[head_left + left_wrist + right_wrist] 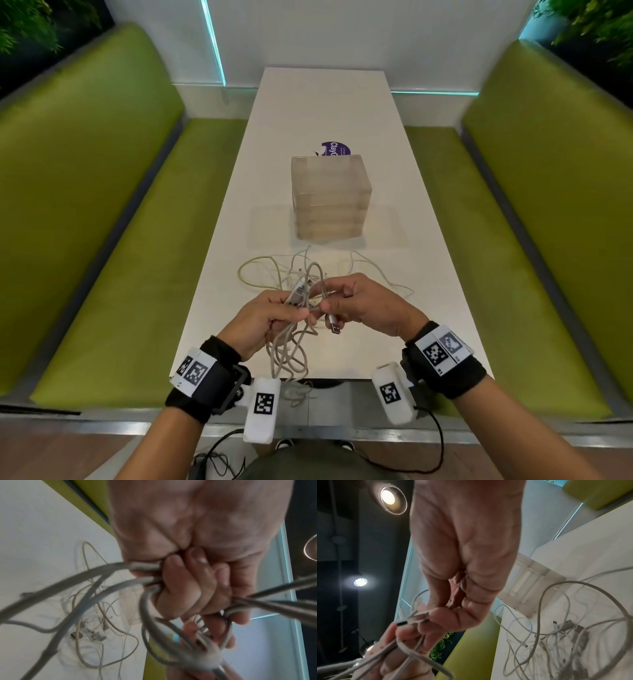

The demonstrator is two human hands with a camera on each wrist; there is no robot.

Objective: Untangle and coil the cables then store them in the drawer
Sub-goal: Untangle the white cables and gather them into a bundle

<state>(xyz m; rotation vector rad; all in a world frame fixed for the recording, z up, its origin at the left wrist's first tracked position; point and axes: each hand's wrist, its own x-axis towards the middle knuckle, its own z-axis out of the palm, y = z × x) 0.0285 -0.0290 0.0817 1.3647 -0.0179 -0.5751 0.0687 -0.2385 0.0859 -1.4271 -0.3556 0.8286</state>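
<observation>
**Cable bundle held up off the table, rest of the tangle left lying**

A grey cable (291,346) is gripped in the left hand (263,318), fingers curled tight round several strands, so the loops are kept gathered and can hang free below the fist over the near table edge; probably done so the slack isn't dragged back into the mess. The right hand (363,305) is brought in close, nearly touching the left, with a strand pinched between thumb and fingers near a USB plug (334,328); a loose end is likely being worked out or fed round the coil.

The other cables (284,270) are left in a loose pile on the white table (428,274), just behind the hands and in front of the clear drawer unit (330,198); all its drawers look closed, so storing isn't reached yet.

The layout is only given by the head view; how hard the left fingers (192,588) clamp the strands is only seen from the left wrist, though it's blurry. Several plugs (570,626) lying in the pile are picked out by the right wrist view, plus the pinch itself.
</observation>
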